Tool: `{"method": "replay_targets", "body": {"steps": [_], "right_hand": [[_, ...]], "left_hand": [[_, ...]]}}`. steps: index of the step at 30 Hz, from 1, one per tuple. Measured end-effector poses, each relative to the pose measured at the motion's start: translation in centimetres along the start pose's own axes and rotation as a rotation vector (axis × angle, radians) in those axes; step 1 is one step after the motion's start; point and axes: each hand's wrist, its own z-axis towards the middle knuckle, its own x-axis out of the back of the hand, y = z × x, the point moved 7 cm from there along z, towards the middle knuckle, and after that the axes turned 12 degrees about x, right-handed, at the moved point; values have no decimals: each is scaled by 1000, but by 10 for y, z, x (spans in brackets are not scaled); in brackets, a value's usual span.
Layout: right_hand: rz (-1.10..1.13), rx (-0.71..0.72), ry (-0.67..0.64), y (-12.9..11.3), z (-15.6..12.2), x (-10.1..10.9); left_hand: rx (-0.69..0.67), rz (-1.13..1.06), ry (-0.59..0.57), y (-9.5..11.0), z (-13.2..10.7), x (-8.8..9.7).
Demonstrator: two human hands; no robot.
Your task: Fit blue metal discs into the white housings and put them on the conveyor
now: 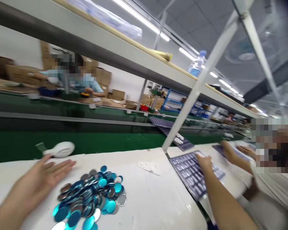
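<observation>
My left hand (44,179) is spread open and flat over the white table (144,204), its fingertips just beside a loose pile of round metal discs (90,198). Many discs carry shiny blue film and others show bare silver. My right hand (204,163) rests on a dark blue tray with rows of small pockets (192,174), and its fingers are blurred and bunched. Whether it holds anything is hidden. A co-worker's hand (227,151) reaches over a second tray (220,150) to my right.
A green conveyor belt (62,143) runs behind the table, with a white rounded object (61,149) at its edge and more dark trays (164,124) on it. A white diagonal strut (199,86) and an overhead shelf (103,48) cross the view. A scrap of paper (150,167) lies on the table.
</observation>
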Motion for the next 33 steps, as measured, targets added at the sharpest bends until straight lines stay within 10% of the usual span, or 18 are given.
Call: {"method": "replay_targets", "body": {"steps": [6,10,13,16,25,33], "right_hand": [[193,226,-124,-48,-55,-19],[518,567,-479,-98,-201,-48],[924,804,-990,-148,-336,-60],[913,889,-1229,-182,-401,-74],[230,1361,-1368,-208,-389,-161],[129,1420,-1325,-204,-391,-143]], "left_hand": [[-43,26,-130,-17,-24,-11],[44,133,-391,-40,-64,-51],[162,11,-588,-55,-89,-75],[174,-242,-604,-53,-89,-76],[68,-322,-351,-39,-57,-39],[8,-253,-413,-39,-69,-49]]}}
